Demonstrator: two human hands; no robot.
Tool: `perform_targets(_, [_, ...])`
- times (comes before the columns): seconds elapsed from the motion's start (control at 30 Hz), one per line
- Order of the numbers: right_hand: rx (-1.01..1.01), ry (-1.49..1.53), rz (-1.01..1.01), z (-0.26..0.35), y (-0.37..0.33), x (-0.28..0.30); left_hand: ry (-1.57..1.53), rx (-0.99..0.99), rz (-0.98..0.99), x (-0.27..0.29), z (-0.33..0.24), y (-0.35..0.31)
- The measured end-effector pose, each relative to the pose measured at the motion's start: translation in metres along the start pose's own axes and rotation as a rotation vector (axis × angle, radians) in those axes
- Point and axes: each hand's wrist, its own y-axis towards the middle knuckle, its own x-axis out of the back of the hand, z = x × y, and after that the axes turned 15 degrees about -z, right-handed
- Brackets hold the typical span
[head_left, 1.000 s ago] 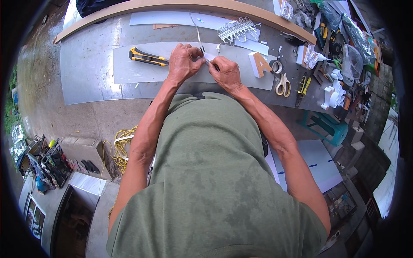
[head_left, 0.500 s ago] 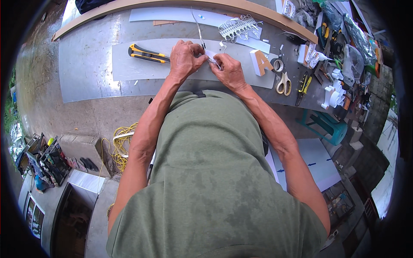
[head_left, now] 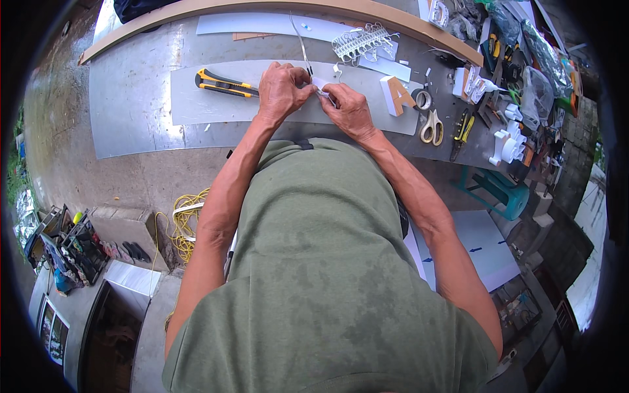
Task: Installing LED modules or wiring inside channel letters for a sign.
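Over a grey sheet (head_left: 190, 105) on the bench, both hands meet at a small white piece (head_left: 319, 82), its shape partly hidden by the fingers. My left hand (head_left: 282, 90) is closed, thumb and fingertips pinching the piece's left side. On its right side my right hand (head_left: 348, 110) pinches too, with something thin and white at the fingertips. Thin wires (head_left: 303, 47) with dark ends run up and away from the piece. A yellow and black utility knife (head_left: 226, 84) lies left of my left hand. Right of my right hand stands a white block letter (head_left: 395, 96) with a tan face.
Beyond the hands lies a bundle of white wired modules (head_left: 363, 43) near a long tan bar (head_left: 282, 8). A tape roll (head_left: 423, 99), scissors (head_left: 432, 128) and yellow-handled pliers (head_left: 463, 128) sit to the right, before cluttered tools and plastic bags (head_left: 537, 98). A teal stool (head_left: 501, 193) stands below.
My right fingers have shifted slightly at the white piece, and the thin white part there shows less. Both hands keep nearly the same place.
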Motion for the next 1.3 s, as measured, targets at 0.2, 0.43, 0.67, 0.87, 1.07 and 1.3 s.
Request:
perform_targets(0.2, [0.028,-0.019,-0.041,0.002,-0.001,-0.002,0.028,0.0,0.003,0.0,-0.001,0.001])
perform_targets(0.43, [0.149,-0.113,0.001,0.003,0.0,0.0,0.092,0.058,0.059,0.0,-0.006,0.008])
perform_targets(0.67, [0.24,-0.192,0.065,0.002,0.001,-0.001,0.165,0.09,0.076,-0.006,-0.007,0.012])
perform_targets(0.87, [0.133,-0.172,0.188,0.01,0.007,0.019,0.136,0.076,0.117,-0.004,-0.003,0.015])
perform_targets(1.07, [0.025,0.02,0.012,0.017,0.007,0.053,0.021,0.077,0.121,0.0,0.005,0.014])
perform_targets(1.3, [-0.096,0.023,0.074,0.001,-0.01,0.062,0.087,0.033,0.086,0.003,-0.013,0.01])
